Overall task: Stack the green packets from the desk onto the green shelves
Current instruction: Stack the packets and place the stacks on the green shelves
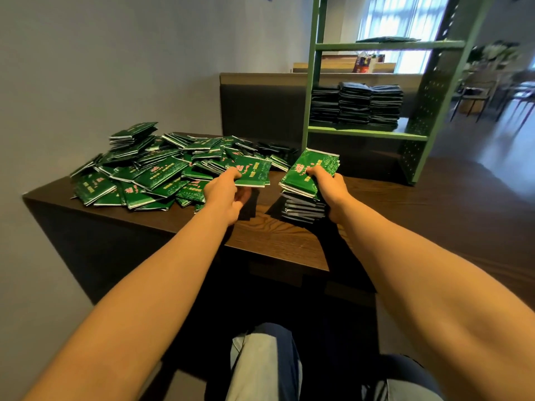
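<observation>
Left hand (pixel 224 195) pinches one green packet (pixel 252 172) off loose heap (pixel 144 172) along desk (pixel 278 238) far-left edge. Right hand (pixel 328 188) grips gathered stack (pixel 304 195). Green shelves (pixel 367 133) hold three piles (pixel 356 104), perhaps more above; most packets remain.

I see a plain grey wall (pixel 115 68) filling the upper left. At upper right are a bright curtained window (pixel 405 21), a colourful bag (pixel 365 63) on a wooden counter (pixel 301 68), and chairs (pixel 474 96) on dark flooring (pixel 492 169) at the right edge.
</observation>
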A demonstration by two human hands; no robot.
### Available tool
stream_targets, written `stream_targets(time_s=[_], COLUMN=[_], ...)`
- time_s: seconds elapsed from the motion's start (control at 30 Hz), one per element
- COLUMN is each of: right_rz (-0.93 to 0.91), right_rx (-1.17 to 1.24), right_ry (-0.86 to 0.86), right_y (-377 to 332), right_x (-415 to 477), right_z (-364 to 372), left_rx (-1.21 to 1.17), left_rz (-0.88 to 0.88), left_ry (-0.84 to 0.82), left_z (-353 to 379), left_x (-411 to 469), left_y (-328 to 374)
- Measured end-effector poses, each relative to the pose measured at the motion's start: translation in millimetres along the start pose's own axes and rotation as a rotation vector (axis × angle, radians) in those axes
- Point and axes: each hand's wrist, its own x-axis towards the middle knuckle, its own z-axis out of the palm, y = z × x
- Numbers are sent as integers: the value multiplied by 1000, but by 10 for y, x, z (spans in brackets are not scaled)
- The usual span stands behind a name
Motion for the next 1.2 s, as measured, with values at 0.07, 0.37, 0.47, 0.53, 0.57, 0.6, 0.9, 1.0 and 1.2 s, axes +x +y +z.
stream_targets(time_s=[0.07, 0.37, 0.47, 0.53, 0.57, 0.6, 0.9, 1.0, 1.2], right_rz=[3, 53, 28, 1, -12, -32, -219, -260, -240], right_rx=[-7, -32, -24, -4, 8, 25, 54, -9, -46], right_ry=[23, -94, -82, -78, -75, -61, -78, -145, -226], right_y=[-17, 358, 280, 216, 137, 52, -58, -63, -67], right_x=[-9, 801, 696, 574, 419, 260, 85, 72, 102], right_z=[-87, -334, -340, -363, -345, -325, -331, -363, -452], left_rx=[3, 653, 701, 708, 703, 694, 622, 605, 530], left_rz=[-28, 252, 302, 278, 246, 201, 32, 35, 100], left_ry=[-92, -255, -287, -342, -380, -427, -668, -696, -664], left_z=[143, 536, 563, 577, 578, 587, 777, 846, 924], left_x=[-28, -107, -75, -66, -71, -82, -116, -132, -163], left_y=[-39, -355, -405, -437, -442, -442, -309, -289, -546])
